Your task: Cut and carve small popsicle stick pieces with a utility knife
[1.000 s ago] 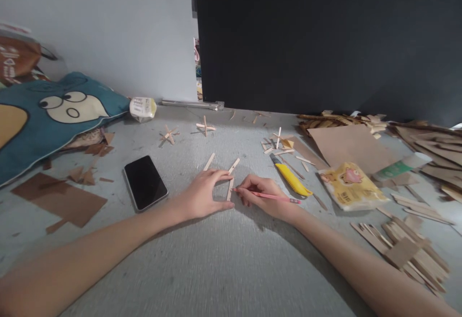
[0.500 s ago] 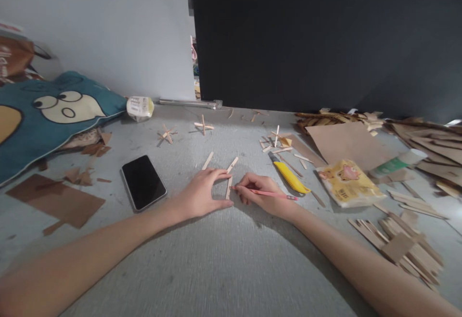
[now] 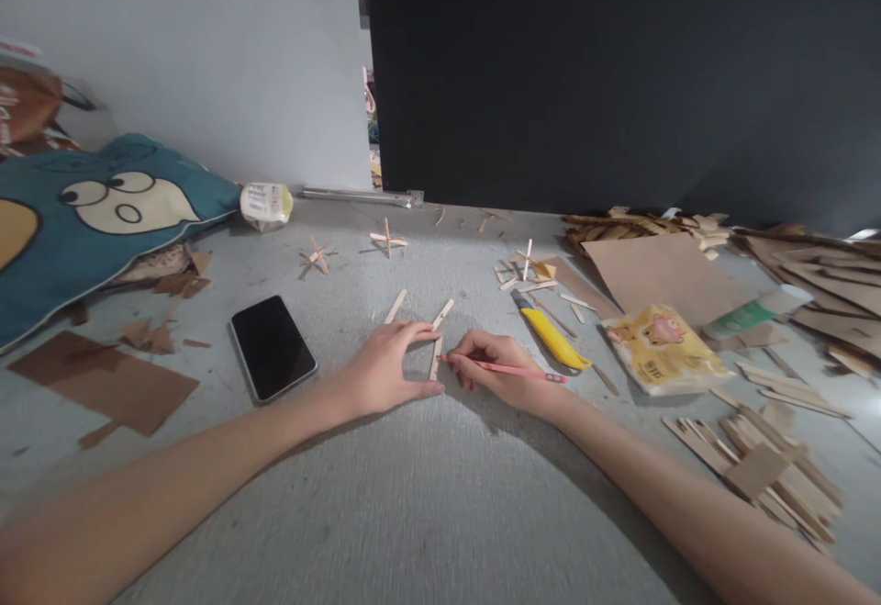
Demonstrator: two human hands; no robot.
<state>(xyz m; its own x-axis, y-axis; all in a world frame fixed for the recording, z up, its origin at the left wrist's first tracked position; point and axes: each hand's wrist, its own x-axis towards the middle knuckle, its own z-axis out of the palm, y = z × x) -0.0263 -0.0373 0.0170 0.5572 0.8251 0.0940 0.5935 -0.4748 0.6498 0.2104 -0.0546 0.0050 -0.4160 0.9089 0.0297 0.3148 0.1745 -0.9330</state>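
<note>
A thin wooden craft stick (image 3: pixel 436 357) lies flat on the grey table, angled away from me. My left hand (image 3: pixel 389 362) holds it down, fingertips on its upper part and thumb by its near end. Between the fingertips of my right hand (image 3: pixel 499 366) is a pink pencil (image 3: pixel 513 369), its tip at the right edge of the stick. Another stick (image 3: pixel 395 306) lies just beyond my left hand, partly hidden by it. A yellow utility knife (image 3: pixel 554 337) rests to the right of my right hand.
A phone (image 3: pixel 273 348) lies left of my left hand. Small crossed-stick pieces (image 3: pixel 389 239) stand farther back. At right are a yellow packet (image 3: pixel 664 348), a glue tube (image 3: pixel 757 311), cardboard (image 3: pixel 664 276) and a stick pile (image 3: pixel 763 472). A blue cushion (image 3: pixel 124 219) sits at left.
Almost nothing differs. Both hands, the stick and the pencil keep their places, while the whole view has shifted very slightly.
</note>
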